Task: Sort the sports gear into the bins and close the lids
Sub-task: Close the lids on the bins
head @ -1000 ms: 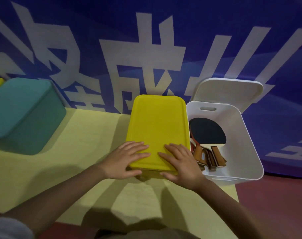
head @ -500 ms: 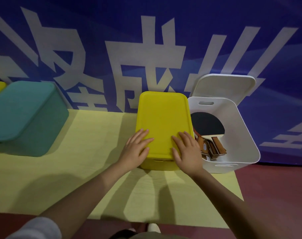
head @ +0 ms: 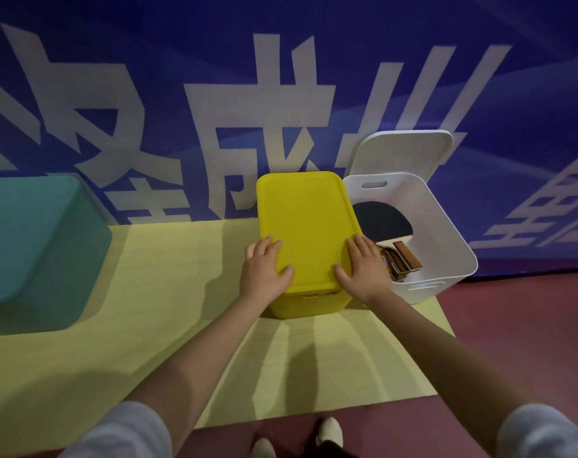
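Single head view, worn high, facing forward and steeply down over yellow mat [head: 168, 292] toward blue banner [head: 215, 77]; wide-angle, edges bowed. Bins fairly near, apparently within arm's reach.

From my seat, the yellow lid [head: 306, 226] looked like smooth plastic with a dull, matt sheen — no glare on it. The yellow bin [head: 309, 304] under it read as the same plastic. The white bin [head: 446, 233] and its white lid [head: 403, 153] seemed smooth plastic too, slightly satin. I saw the paddles [head: 385, 224] inside with a matt black rubber face and bare wooden handles, the grain too small for me to tell. The teal bin [head: 40, 246] appeared matt plastic. The mat [head: 168, 292] looked flat and matt — cloth or foam, I could not tell. The banner [head: 281, 77] behind had a faint printed-vinyl sheen.
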`<action>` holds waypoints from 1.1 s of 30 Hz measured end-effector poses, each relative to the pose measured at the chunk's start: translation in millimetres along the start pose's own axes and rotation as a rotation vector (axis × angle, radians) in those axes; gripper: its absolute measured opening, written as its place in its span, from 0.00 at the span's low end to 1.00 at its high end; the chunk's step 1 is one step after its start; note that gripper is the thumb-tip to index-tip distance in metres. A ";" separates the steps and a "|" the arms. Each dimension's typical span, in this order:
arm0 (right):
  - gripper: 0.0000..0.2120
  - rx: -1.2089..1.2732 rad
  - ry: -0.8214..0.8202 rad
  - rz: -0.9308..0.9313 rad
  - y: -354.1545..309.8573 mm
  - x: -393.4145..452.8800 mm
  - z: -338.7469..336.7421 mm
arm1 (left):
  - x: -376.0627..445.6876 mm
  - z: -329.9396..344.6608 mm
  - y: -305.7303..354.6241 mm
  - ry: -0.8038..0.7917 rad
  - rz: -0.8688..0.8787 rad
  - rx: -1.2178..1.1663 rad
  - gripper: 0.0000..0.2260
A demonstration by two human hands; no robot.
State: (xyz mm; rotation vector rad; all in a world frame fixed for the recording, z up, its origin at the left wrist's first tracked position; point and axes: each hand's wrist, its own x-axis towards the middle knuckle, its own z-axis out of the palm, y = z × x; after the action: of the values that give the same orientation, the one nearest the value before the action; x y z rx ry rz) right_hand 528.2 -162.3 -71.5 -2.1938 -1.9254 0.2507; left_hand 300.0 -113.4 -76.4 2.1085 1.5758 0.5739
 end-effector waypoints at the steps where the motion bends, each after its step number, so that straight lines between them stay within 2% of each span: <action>1: 0.37 0.007 0.000 -0.005 1.4 0.4 -0.7 | 5.7 -5.7 1.2 0.007 -0.014 -0.021 0.23; 3: 0.35 0.040 0.003 -0.024 6.4 1.3 -3.1 | 17.7 -19.0 3.0 0.000 -0.030 -0.035 0.17; 6: 0.30 0.158 0.039 -0.073 13.8 4.0 -14.3 | 27.8 -29.7 5.1 -0.034 -0.015 0.011 0.14; 8: 0.26 0.256 0.101 -0.080 20.0 10.1 -24.5 | 32.5 -29.5 13.4 0.000 -0.004 -0.008 0.13; 12: 0.22 0.379 0.233 -0.002 46.9 47.2 -53.9 | 53.9 -21.5 46.8 0.062 0.007 -0.076 0.13; 16: 0.20 0.410 0.303 0.060 92.4 100.1 -92.1 | 87.0 -2.9 77.9 0.096 -0.066 -0.112 0.16; 21: 0.24 0.297 0.395 -0.016 139.8 172.6 -137.0 | 127.8 37.0 115.5 0.168 -0.149 -0.088 0.17; 24: 0.26 0.119 0.351 -0.063 164.6 214.4 -151.7 | 146.0 65.8 124.1 0.162 -0.156 0.041 0.20; 26: 0.24 0.019 0.331 -0.123 179.0 231.1 -152.7 | 151.1 82.0 122.0 0.126 -0.218 0.188 0.22; 29: 0.18 -0.105 0.388 -0.244 194.8 247.8 -152.5 | 152.8 98.2 119.8 0.138 -0.256 0.375 0.21; 33: 0.17 -0.101 0.312 -0.381 197.6 263.7 -157.7 | 156.0 102.6 117.6 0.164 -0.276 0.422 0.21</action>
State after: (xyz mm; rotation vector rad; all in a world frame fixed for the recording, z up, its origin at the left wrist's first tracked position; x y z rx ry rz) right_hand 793.4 67.4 30.3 -1.7402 -2.1484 -0.2394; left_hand 491.1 -3.2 -82.4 2.1125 2.1966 0.3473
